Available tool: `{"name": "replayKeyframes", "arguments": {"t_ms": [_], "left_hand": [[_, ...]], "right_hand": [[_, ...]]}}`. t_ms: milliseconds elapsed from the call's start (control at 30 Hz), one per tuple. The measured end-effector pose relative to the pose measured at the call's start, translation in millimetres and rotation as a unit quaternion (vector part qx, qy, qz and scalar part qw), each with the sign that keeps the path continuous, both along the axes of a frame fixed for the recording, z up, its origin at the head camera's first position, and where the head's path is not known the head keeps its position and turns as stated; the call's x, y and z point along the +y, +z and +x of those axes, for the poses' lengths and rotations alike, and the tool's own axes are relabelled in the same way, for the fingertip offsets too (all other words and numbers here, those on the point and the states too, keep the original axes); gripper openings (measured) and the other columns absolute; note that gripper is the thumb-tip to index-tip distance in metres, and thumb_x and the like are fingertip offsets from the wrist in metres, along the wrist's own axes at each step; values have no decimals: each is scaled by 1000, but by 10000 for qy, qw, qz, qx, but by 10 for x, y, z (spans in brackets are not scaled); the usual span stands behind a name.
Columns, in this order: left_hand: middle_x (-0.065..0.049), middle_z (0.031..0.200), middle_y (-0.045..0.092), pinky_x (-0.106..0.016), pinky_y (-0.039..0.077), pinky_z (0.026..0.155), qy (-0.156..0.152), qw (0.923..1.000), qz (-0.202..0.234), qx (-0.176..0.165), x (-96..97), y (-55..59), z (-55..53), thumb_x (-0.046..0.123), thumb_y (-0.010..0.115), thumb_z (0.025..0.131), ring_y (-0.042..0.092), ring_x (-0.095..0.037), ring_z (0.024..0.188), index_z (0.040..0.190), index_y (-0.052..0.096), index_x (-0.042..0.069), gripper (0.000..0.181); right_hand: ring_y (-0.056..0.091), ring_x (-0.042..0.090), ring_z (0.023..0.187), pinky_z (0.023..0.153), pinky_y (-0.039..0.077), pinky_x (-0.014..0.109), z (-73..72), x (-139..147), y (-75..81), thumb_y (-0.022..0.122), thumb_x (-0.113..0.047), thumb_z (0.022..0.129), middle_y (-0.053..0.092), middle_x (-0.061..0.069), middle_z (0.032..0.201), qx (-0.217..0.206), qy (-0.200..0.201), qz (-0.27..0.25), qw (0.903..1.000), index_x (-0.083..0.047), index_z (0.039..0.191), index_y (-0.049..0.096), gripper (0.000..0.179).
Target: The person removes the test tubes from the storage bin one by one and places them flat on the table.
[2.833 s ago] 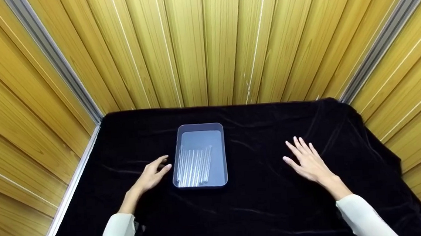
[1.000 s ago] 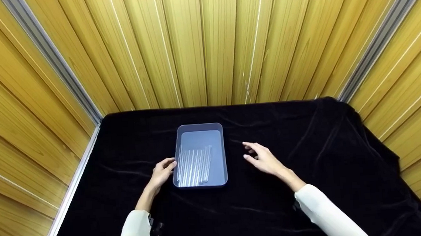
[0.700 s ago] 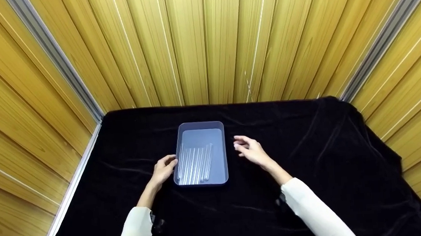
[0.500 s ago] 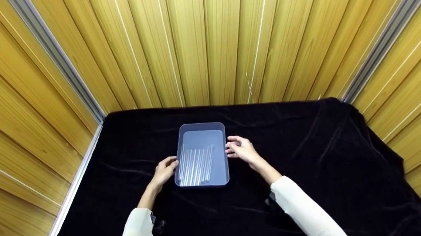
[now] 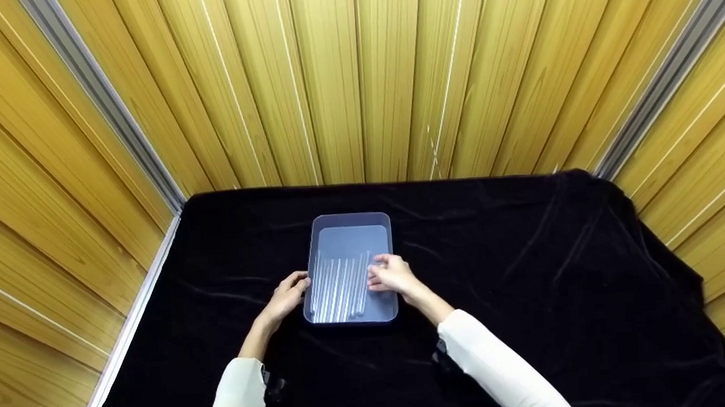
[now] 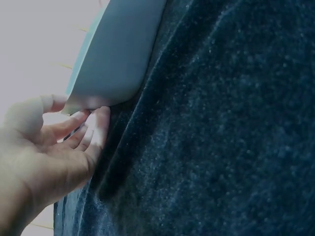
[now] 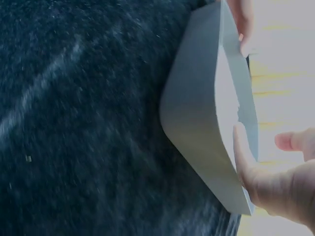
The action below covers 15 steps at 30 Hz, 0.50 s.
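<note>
A blue-grey rectangular plastic tray (image 5: 352, 236) rests on the dark cloth, and several clear, thin rods (image 5: 336, 288) lie side by side in its near left part. At the tray's left side, my left hand (image 5: 286, 295) holds the edge: in the left wrist view the thumb is at the rim and the fingers (image 6: 101, 125) lie against the outer wall. My right hand (image 5: 395, 275) reaches over the right rim into the tray, fingertips close to the rightmost rods. Its thumb and fingers stand apart in the right wrist view, with nothing visible between them.
Black velvet cloth (image 5: 501, 270) with soft creases covers the table. Yellow wood-patterned panels (image 5: 385, 74) rise behind and at both sides, joined by grey metal corner posts (image 5: 106, 100).
My right hand has come left from the far right of the cloth and is now over the tray. My left hand moved slightly right onto the tray's edge. The rods look unmoved.
</note>
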State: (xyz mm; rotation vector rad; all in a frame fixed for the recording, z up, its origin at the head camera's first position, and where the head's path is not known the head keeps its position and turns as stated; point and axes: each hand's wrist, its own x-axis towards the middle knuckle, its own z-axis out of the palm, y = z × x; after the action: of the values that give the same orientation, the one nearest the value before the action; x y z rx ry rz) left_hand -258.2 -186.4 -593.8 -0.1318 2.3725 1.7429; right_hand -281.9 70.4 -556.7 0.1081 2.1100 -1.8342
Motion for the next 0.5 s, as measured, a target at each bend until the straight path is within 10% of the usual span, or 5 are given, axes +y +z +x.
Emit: {"name": "replayKeyframes", "arguments": {"t_ms": [500], "left_hand": [[-24,127,63,-36,61,88,279,9927,970,-657,-43,147,14,10,58,101,66,-27,107,138,53,-11,43]], "right_hand": [[77,30,69,57,63,30,25,-195,-91,69,-3,88,72,14,85,838,351,2110,9733,13,121,59,39]]}}
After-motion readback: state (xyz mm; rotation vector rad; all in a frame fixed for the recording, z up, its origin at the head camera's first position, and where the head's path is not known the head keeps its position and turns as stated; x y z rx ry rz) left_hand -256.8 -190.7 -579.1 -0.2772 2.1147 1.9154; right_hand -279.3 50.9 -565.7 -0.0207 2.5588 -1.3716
